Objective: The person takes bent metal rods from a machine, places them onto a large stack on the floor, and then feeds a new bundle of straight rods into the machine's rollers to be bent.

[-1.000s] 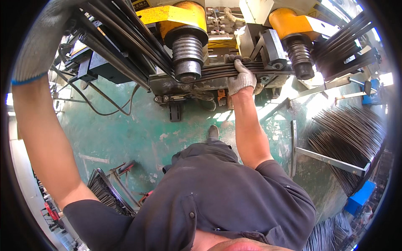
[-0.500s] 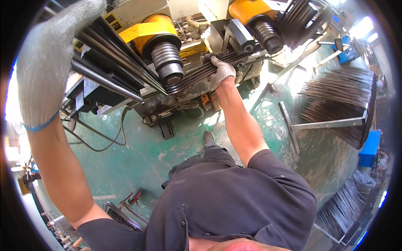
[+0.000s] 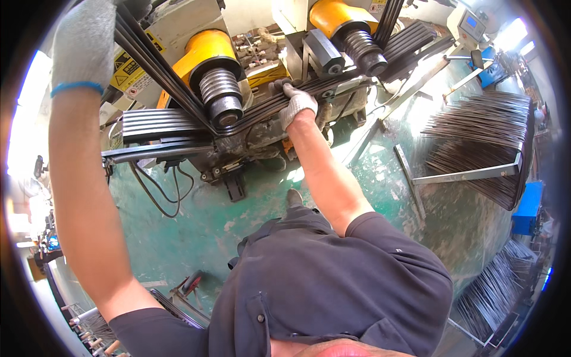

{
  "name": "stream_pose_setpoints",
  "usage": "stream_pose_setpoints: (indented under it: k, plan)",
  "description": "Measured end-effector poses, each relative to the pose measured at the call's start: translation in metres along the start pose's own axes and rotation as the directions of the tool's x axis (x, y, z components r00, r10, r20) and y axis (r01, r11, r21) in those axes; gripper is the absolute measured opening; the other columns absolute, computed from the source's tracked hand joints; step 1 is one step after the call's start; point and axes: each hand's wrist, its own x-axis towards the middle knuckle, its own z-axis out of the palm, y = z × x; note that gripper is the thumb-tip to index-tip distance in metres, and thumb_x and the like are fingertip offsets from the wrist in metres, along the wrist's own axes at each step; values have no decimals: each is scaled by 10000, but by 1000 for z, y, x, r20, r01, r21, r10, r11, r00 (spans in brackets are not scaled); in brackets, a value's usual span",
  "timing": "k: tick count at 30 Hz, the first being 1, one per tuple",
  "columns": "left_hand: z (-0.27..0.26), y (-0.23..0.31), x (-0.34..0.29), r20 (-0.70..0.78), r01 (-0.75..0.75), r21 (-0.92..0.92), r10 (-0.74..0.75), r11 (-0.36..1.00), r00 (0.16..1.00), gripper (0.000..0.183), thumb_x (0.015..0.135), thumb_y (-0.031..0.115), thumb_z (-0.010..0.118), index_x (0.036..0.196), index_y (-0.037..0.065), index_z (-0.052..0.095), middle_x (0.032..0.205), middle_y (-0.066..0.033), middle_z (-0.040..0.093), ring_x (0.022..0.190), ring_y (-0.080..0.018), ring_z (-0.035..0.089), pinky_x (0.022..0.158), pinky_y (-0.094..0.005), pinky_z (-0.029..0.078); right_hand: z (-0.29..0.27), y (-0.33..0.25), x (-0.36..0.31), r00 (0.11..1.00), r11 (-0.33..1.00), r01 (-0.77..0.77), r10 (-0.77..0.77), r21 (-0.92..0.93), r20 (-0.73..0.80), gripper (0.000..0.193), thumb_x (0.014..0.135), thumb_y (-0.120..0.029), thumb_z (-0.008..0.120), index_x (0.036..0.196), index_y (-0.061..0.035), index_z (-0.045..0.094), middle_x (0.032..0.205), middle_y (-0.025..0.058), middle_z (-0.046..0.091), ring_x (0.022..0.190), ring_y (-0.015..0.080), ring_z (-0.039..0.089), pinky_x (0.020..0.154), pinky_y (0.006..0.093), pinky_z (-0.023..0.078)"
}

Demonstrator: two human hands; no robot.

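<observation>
A bundle of dark steel rods (image 3: 262,108) runs across the front of a bending machine. Its ends angle upward at the left roller (image 3: 220,92) and the right roller (image 3: 360,47), both ribbed metal under yellow housings. My right hand (image 3: 297,102), in a grey-white knit glove, is closed round the bundle between the rollers. At the upper left, my gloved left hand (image 3: 86,44) is raised at the rods' left upright ends, its fingers curled round them and partly cut off by the picture's edge. Beside the left roller, a grooved black plate (image 3: 163,125) lies nearly level.
Another grooved plate (image 3: 410,44) extends beside the right roller, below a control box (image 3: 470,25). Thin rods (image 3: 476,122) are stacked on a rack at the right, behind a metal bar (image 3: 470,177). Black cables (image 3: 172,202) hang at the left. The floor (image 3: 250,196) is green and worn.
The left grooved plate has swung down and away from the upright rods; the right one also lies lower. My left hand has shifted slightly right and upward. My right hand still holds the bundle.
</observation>
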Motion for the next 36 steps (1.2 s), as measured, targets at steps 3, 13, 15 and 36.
stream_pose_setpoints:
  k: [3, 13, 15, 36]
  plan:
    - [28, -21, 26, -64, -42, -147, 33, 988, 997, 316, 1020, 211, 666, 1204, -40, 720, 1076, -136, 748, 998, -219, 718, 959, -324, 552, -7, -13, 4, 993, 997, 76, -78, -28, -94, 57, 1003, 69, 562, 1030, 80, 610, 975, 198, 676, 924, 360, 703, 942, 501, 638]
    - [36, -31, 17, 16, -96, -83, 98, 992, 995, 313, 1006, 240, 711, 1107, -56, 704, 891, -61, 669, 782, -137, 609, 793, -282, 500, -27, -22, -77, 945, 981, 9, -72, -194, -320, 195, 925, 52, 718, 1100, -9, 657, 980, 99, 712, 827, 265, 699, 780, 430, 605]
    - [55, -32, 22, 28, -47, -160, 52, 986, 998, 301, 1010, 226, 706, 1101, -60, 696, 869, -45, 645, 733, -120, 563, 733, -277, 474, -36, -38, -99, 917, 989, 47, -99, -143, -387, 166, 932, 38, 722, 1080, -8, 662, 979, 104, 712, 844, 265, 703, 807, 425, 614]
    - [-148, -83, -390, -661, -105, -579, -390, 809, 640, 76, 962, 27, 665, 1028, 13, 631, 751, -88, 627, 573, -155, 587, 526, -323, 510, -111, 26, -297, 930, 836, 223, -27, -502, 367, 261, 941, 126, 498, 1026, -102, 593, 998, 105, 653, 955, 264, 668, 955, 455, 592]
